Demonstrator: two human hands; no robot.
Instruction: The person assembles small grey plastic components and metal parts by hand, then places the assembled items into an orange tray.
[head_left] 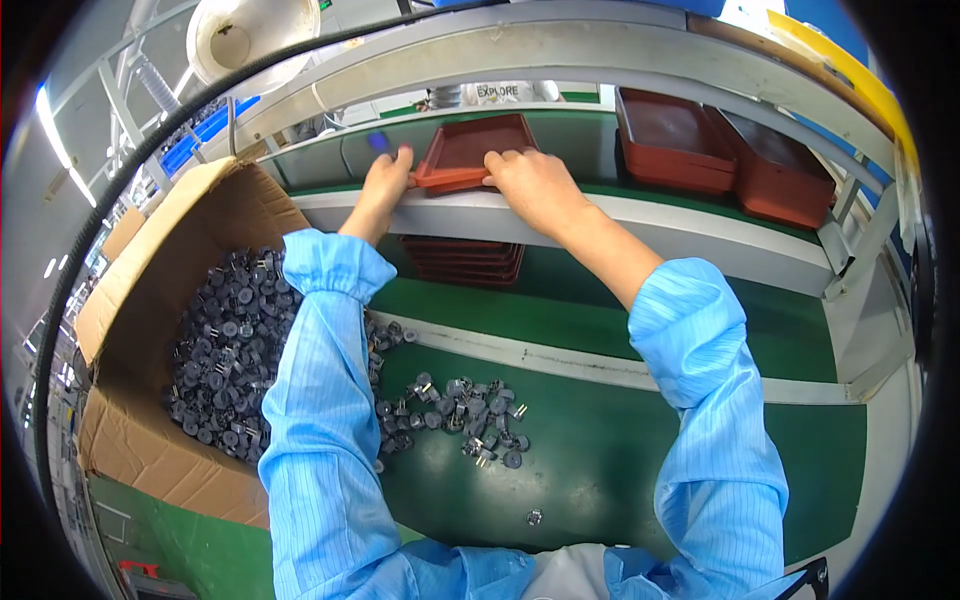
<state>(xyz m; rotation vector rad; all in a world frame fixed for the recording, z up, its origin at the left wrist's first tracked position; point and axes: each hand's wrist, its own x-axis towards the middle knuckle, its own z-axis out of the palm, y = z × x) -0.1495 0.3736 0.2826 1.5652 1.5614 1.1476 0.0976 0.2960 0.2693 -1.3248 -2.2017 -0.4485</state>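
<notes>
Both arms in light blue sleeves reach up to a raised shelf. My left hand (384,180) and my right hand (535,182) grip the near edge of a reddish-brown plastic tray (470,145) that lies on the green upper shelf. Below the shelf edge sits a stack of the same trays (463,262). A loose heap of small dark round parts with metal pins (455,410) lies on the green worktop below my arms.
An open cardboard box (150,290) at the left holds several more dark parts. Stacked reddish-brown trays (720,150) stand on the shelf at the right. A grey metal frame (700,235) edges the shelf; a white strip (560,360) crosses the worktop.
</notes>
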